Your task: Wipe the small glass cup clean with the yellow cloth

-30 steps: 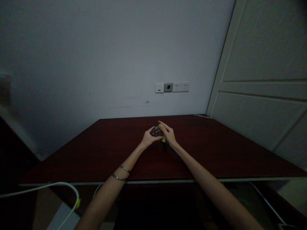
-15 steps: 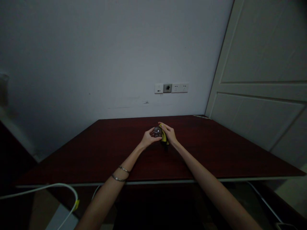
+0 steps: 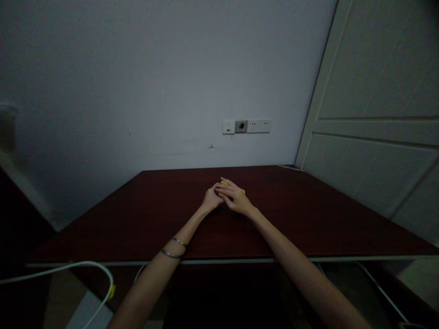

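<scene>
My left hand (image 3: 211, 200) is closed around a round, clear glass object, which the hands hide now. Over it lies my right hand (image 3: 236, 197), its fingers curved and pressing a yellow cloth (image 3: 224, 183) against the glass. Only small bits of the cloth show, above the fingers and beside the knuckles. Both hands meet above the middle of the dark red wooden table (image 3: 164, 214). Two bracelets (image 3: 171, 253) circle my left forearm.
Behind the table rises a pale wall with a row of sockets (image 3: 253, 126). A white panelled door (image 3: 370, 123) stands at the right. A white cable (image 3: 103, 269) with a yellow tag loops below the table's front left edge.
My right hand has moved left with the yellow cloth, from the right side of the round glass object to over it. The glass is now covered. My left hand stays nearly in place.
</scene>
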Action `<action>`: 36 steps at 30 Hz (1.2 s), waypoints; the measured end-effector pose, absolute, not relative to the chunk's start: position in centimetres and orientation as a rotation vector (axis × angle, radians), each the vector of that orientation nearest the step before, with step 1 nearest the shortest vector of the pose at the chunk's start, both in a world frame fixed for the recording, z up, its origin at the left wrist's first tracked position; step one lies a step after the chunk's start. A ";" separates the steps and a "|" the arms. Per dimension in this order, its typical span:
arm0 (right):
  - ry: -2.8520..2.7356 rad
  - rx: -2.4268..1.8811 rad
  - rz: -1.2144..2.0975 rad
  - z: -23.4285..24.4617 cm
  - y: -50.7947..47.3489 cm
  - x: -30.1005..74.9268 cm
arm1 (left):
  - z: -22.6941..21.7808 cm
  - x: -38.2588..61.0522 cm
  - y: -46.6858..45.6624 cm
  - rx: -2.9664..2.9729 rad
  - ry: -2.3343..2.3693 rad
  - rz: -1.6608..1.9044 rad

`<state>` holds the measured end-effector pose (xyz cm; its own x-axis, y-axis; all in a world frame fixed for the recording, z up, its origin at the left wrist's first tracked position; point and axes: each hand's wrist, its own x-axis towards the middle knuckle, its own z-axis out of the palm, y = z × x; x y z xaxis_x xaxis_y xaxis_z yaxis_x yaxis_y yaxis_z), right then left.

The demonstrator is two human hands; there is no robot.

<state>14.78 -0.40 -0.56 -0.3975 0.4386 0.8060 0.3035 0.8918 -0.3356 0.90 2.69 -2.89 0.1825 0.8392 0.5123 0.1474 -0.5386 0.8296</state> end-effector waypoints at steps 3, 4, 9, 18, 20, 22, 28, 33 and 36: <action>-1.952 -0.618 0.182 -0.6 0.4 14.7 | -3.1 0.9 2.6 1.894 1.008 1.390; -1.891 -0.656 0.213 -0.7 0.8 14.7 | -3.0 0.9 2.4 1.905 1.021 1.374; -1.578 -0.838 0.458 -1.1 2.2 14.9 | -2.6 1.0 1.5 2.026 1.038 1.293; -2.018 -0.594 0.156 -0.8 0.4 15.2 | -2.8 0.9 1.8 2.009 1.139 1.324; -2.001 -0.598 0.167 -0.8 0.5 15.2 | -2.6 0.8 1.7 2.010 1.128 1.335; -1.934 -0.628 0.229 -0.9 0.9 15.3 | -2.4 0.9 1.4 2.033 1.089 1.326; -1.633 -0.759 0.614 -1.1 2.3 16.2 | -1.8 1.1 0.7 2.077 0.996 1.237; -1.493 -0.736 0.805 -0.7 2.5 16.6 | -1.2 1.3 0.6 1.869 0.886 1.240; -1.485 -0.679 0.913 -0.3 2.3 16.7 | -1.0 1.2 0.9 1.717 0.857 1.290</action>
<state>16.75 2.33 -0.32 -0.1249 0.8394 0.5289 -0.0932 0.5208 -0.8486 1.22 0.88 -1.04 0.2486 0.8725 0.4207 0.0492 -0.4451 0.8941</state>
